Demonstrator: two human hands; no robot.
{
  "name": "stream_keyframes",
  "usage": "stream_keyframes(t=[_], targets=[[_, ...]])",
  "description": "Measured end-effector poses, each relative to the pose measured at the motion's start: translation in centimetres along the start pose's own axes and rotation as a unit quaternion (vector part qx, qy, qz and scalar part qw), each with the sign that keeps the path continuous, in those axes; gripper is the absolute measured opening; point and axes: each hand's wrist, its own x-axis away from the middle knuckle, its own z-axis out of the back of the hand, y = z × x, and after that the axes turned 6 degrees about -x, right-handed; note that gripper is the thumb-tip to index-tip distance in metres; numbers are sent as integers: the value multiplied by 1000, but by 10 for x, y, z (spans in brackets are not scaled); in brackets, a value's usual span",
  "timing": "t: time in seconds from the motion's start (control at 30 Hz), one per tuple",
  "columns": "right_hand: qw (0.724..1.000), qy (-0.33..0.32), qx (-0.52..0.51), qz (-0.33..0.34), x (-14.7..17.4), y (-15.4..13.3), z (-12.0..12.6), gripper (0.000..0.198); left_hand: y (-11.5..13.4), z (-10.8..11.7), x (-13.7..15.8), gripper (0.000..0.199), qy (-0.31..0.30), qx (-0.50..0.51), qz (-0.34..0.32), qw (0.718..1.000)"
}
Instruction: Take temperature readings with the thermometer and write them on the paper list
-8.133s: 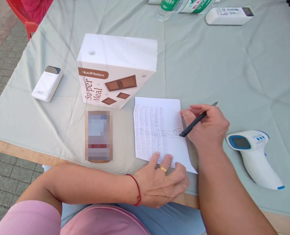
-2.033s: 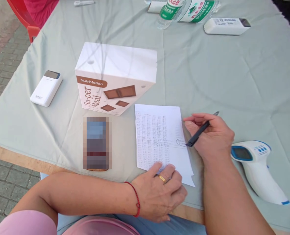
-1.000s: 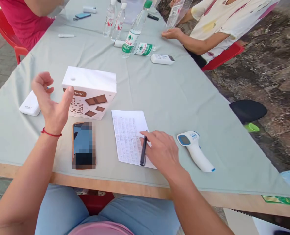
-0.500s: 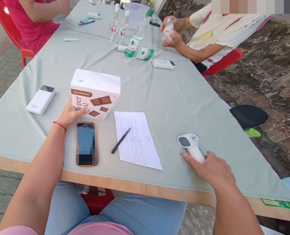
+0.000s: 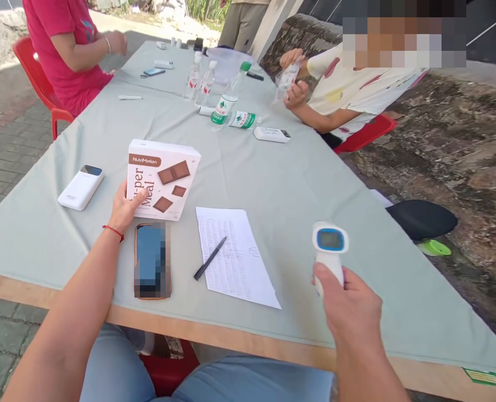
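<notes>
My left hand point(image 5: 126, 205) grips the lower left corner of a white and brown NutriMotion box point(image 5: 164, 181), thumb across its front; the box is tilted, its printed face toward me. In my right hand point(image 5: 348, 301) is a white infrared thermometer point(image 5: 330, 251), held upright by its handle with its blue-rimmed screen facing me. Below the box lies a phone point(image 5: 149, 259) in an orange-brown case. A printed paper sheet point(image 5: 243, 268) lies between my hands, with a black pen point(image 5: 210, 258) across its left edge.
A white power bank point(image 5: 81, 188) lies left of the box. Beyond stand several plastic bottles point(image 5: 224, 103), one lying down, near another white device point(image 5: 272, 134). Two people sit at the far sides of the cloth-covered table point(image 5: 315, 184); the right one point(image 5: 296, 92) handles a clear plastic item.
My right hand has closed round the thermometer and raised it off the cloth, turning its screen toward me. The box has tipped so its printed face shows more fully. The view has tilted up.
</notes>
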Motion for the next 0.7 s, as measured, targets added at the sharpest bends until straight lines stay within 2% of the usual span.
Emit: stream_keyframes(t=[0.03,0.07,0.13,0.17,0.23,0.37,0.53,0.7], targets=[[995,51,-70,-42,5,-16,-10,26,1,0,0,63,2,-1,0,1000],[983,68,-159,-61,11,-32,-21,28,3,0,0,61,5,-6,0,1000],[956,-11,-274,-105,21,-63,-42,34,6,-1,0,59,13,-25,-1,1000],[941,-65,-306,-127,26,-77,-52,35,7,-1,1,59,17,-35,0,999],[913,-119,-356,-162,36,-98,-71,39,10,-2,2,60,22,-52,1,998],[879,-177,-396,-199,50,-122,-103,45,14,-3,4,59,28,-89,-10,996],[871,-236,-377,-208,60,-134,-127,42,12,-5,2,58,17,-99,-50,994],[872,-241,-402,-139,57,-146,-140,32,5,-6,-1,59,22,-112,-55,992]])
